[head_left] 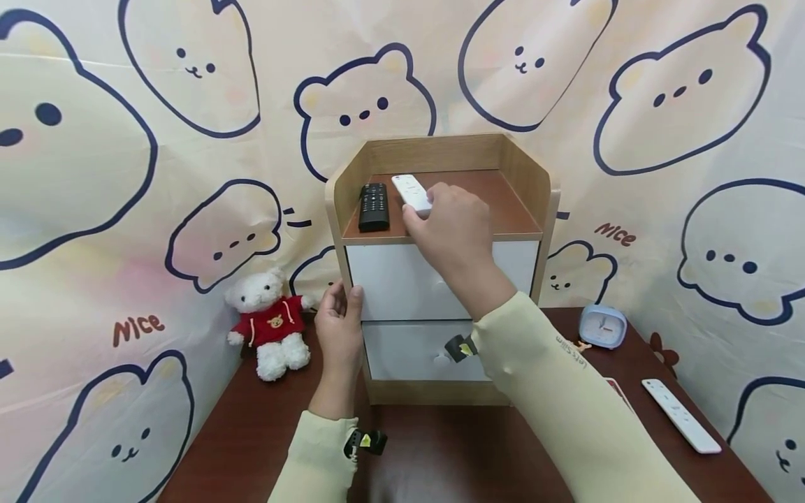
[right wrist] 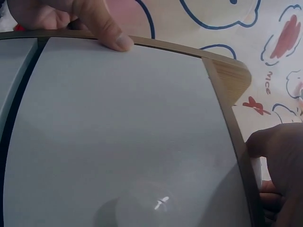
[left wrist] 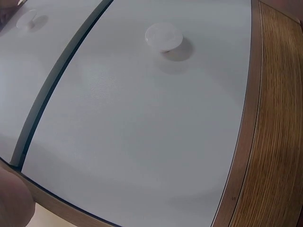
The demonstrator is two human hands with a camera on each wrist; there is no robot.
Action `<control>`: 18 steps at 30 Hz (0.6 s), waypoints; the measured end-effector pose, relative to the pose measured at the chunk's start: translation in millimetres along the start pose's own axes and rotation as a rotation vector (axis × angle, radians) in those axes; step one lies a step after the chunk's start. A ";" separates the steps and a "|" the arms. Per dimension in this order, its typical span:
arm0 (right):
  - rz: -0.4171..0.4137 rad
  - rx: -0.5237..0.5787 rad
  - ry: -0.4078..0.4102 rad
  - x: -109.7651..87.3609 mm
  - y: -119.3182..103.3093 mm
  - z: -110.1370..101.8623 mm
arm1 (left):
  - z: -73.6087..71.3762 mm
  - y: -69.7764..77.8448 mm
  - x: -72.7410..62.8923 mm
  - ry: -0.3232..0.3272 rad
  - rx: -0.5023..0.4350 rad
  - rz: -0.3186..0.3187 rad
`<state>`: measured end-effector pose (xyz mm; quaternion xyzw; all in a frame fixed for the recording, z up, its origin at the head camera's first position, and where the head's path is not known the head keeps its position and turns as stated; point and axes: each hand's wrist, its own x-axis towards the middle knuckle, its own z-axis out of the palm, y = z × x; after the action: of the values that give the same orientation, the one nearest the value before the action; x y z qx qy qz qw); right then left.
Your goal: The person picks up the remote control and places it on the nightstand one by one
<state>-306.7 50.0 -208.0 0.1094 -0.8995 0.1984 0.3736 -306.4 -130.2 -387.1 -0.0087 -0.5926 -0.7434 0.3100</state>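
A small wooden cabinet (head_left: 434,392) with two white drawers stands on the dark table. My left hand (head_left: 339,328) grips its left side edge, the thumb laid on the upper drawer front (right wrist: 128,118) and the other fingers curled along the side. Over the brown top shelf, my right hand (head_left: 455,227) pinches a white remote control (head_left: 410,190) by its near end, thumb on the left. The remote's far end points away to the left. Just left of it lies a black remote control (head_left: 374,207). The right wrist view shows only a sliver of the white remote beside the fingers.
A white teddy bear (head_left: 273,325) in a red hoodie sits left of the cabinet. On the right are a blue clock (head_left: 602,326) and another white remote (head_left: 681,416). Round knobs (left wrist: 164,37) stick out from the drawers. Raised wooden walls edge the shelf's back and sides.
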 end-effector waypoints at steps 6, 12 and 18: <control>-0.042 -0.074 0.015 1.4 -2.7 9.6 | 0.3 -2.1 1.1 0.002 0.012 0.014; -0.048 -0.131 0.003 1.3 -2.1 12.8 | 1.4 -1.4 0.5 0.007 0.004 0.031; -0.059 -0.139 0.001 1.7 -2.3 15.5 | 0.2 -1.6 0.7 0.017 0.018 0.024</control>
<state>-316.8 41.1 -216.2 0.1096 -0.9072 0.1242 0.3866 -307.8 -130.3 -388.1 -0.0068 -0.5966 -0.7343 0.3238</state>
